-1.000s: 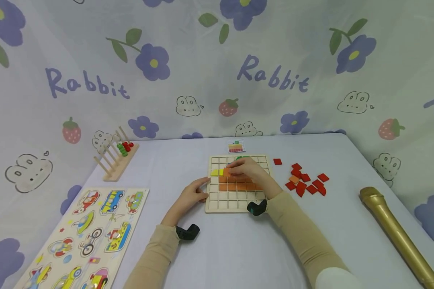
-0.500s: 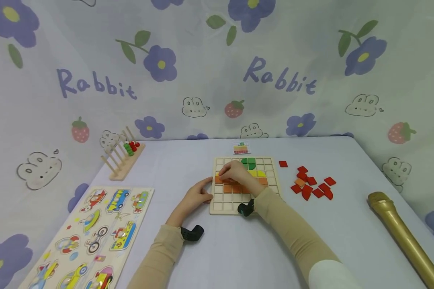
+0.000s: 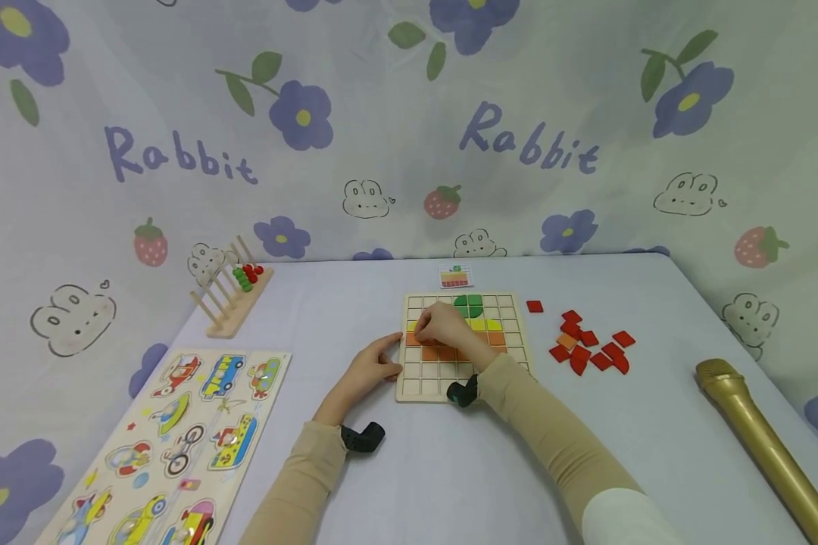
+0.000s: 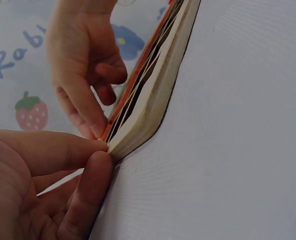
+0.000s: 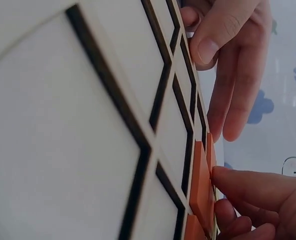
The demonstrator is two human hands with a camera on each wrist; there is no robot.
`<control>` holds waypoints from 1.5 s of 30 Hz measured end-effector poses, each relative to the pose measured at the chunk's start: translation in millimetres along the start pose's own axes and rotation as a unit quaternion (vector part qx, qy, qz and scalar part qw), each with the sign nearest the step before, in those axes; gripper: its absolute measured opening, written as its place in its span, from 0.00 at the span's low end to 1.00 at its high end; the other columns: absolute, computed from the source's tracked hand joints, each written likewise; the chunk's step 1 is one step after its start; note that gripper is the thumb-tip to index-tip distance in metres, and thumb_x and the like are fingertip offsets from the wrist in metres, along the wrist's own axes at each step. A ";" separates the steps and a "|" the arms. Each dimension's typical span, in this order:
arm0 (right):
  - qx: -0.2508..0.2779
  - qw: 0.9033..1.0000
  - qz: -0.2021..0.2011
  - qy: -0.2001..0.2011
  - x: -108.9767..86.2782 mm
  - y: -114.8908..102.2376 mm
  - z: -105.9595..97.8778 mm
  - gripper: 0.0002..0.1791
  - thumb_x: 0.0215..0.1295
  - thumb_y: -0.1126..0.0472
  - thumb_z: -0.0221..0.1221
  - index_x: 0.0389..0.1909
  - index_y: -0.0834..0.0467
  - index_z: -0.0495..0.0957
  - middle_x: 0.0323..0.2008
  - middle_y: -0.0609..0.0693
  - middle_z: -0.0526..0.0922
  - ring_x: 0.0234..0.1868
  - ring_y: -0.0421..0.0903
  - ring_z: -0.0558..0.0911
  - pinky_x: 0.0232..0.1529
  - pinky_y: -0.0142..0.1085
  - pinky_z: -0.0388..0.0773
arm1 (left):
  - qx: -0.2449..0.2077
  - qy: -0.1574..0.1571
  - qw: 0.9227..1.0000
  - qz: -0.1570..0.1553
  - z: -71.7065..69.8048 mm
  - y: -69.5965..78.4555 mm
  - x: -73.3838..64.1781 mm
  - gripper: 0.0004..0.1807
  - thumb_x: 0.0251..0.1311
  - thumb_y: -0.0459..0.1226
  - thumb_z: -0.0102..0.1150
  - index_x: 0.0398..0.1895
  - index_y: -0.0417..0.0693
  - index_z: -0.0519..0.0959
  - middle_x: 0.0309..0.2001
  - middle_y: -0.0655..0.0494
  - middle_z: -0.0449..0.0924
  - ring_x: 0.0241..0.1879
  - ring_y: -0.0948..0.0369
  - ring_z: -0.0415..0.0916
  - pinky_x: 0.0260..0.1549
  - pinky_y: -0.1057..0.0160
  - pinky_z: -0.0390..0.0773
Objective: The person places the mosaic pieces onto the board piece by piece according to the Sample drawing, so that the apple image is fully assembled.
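Observation:
A wooden grid board (image 3: 420,387) lies mid-table, with green tiles (image 3: 468,306) at its back, a row of yellow tiles (image 3: 493,325), and rows of orange tiles (image 3: 438,354) across its middle. My left hand (image 3: 366,372) touches the board's left edge with thumb and forefinger spread apart; in the left wrist view its fingertips meet the pale wooden rim (image 4: 157,110). Over the board, my right hand (image 3: 444,325) has its fingertips on an orange square tile (image 3: 411,340) at the left end of its row. That hand covers part of the yellow and orange rows.
Red tiles (image 3: 579,360) and one orange tile (image 3: 567,341) lie scattered right of the board. A small pattern card (image 3: 455,276) is behind it. A vehicle puzzle (image 3: 143,424) and a peg stand with beads (image 3: 228,322) are at left, a golden microphone (image 3: 750,424) at right.
My right hand has moved left across the board with the orange tile, uncovering green and yellow tiles. Over the last half second it hardly moves. The left hand stays at the edge.

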State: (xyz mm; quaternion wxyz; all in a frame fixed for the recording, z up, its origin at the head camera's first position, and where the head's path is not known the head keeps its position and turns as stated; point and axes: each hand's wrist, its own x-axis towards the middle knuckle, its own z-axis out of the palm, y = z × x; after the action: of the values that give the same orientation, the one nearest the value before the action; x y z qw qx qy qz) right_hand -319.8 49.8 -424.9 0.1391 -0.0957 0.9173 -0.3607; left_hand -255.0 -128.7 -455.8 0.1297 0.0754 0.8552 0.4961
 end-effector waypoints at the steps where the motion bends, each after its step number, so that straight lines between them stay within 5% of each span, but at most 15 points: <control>1: 0.002 1.000 0.000 -0.001 -0.4 0.9 -0.3 0.02 0.52 0.60 0.66 0.25 0.54 0.83 0.25 0.46 0.79 0.22 0.41 0.71 0.24 0.30 0.66 | -0.001 0.000 1.000 0.001 0.6 -0.2 0.2 0.34 0.54 0.32 0.59 0.67 0.47 0.63 0.23 0.52 0.75 0.24 0.62 0.72 0.26 0.66 0.70; 11: 0.078 0.997 0.005 0.021 -16.4 24.3 -37.8 0.10 0.57 0.60 0.63 0.39 0.58 0.81 0.39 0.52 0.79 0.32 0.46 0.73 0.32 0.34 0.72 | 0.005 0.004 1.000 0.008 1.8 -2.8 2.0 0.34 0.54 0.32 0.59 0.66 0.48 0.64 0.25 0.52 0.75 0.25 0.62 0.73 0.27 0.65 0.70; 22: 0.129 0.985 0.099 0.065 -66.7 91.0 -99.9 0.18 0.61 0.57 0.59 0.50 0.60 0.76 0.34 0.50 0.75 0.30 0.45 0.71 0.28 0.34 0.71 | 0.011 0.006 1.000 0.010 -2.2 -4.4 5.2 0.33 0.55 0.32 0.59 0.66 0.48 0.64 0.26 0.51 0.74 0.25 0.62 0.73 0.28 0.66 0.72; 28: 0.132 0.976 0.148 0.093 -99.1 133.4 -120.9 0.19 0.62 0.59 0.57 0.51 0.66 0.75 0.23 0.48 0.75 0.22 0.42 0.69 0.24 0.31 0.69 | 0.006 0.006 1.000 0.009 -1.0 -3.1 1.4 0.33 0.54 0.32 0.60 0.66 0.47 0.65 0.26 0.51 0.73 0.25 0.61 0.71 0.27 0.65 0.71; 34: 0.080 0.970 0.193 0.125 -116.9 150.0 -126.8 0.18 0.59 0.58 0.60 0.48 0.64 0.78 0.32 0.52 0.77 0.29 0.45 0.72 0.29 0.32 0.70 | 0.004 0.006 1.000 0.005 1.3 -5.9 1.3 0.32 0.54 0.32 0.60 0.65 0.48 0.65 0.26 0.52 0.72 0.25 0.62 0.71 0.27 0.66 0.71; 45: 0.042 0.981 0.147 0.124 -121.2 151.4 -122.9 0.22 0.55 0.58 0.64 0.48 0.67 0.76 0.38 0.60 0.80 0.36 0.49 0.75 0.31 0.33 0.71 | 0.006 0.011 1.000 0.007 1.6 -4.6 1.2 0.32 0.54 0.31 0.60 0.65 0.47 0.66 0.26 0.51 0.72 0.25 0.62 0.72 0.27 0.66 0.72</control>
State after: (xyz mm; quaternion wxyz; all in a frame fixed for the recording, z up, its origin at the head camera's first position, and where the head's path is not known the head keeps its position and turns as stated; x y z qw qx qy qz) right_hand -256.7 270.4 -420.4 0.0794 0.0912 0.9156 -0.3834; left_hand -255.6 -129.4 -460.7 0.1162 0.0770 0.8592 0.4922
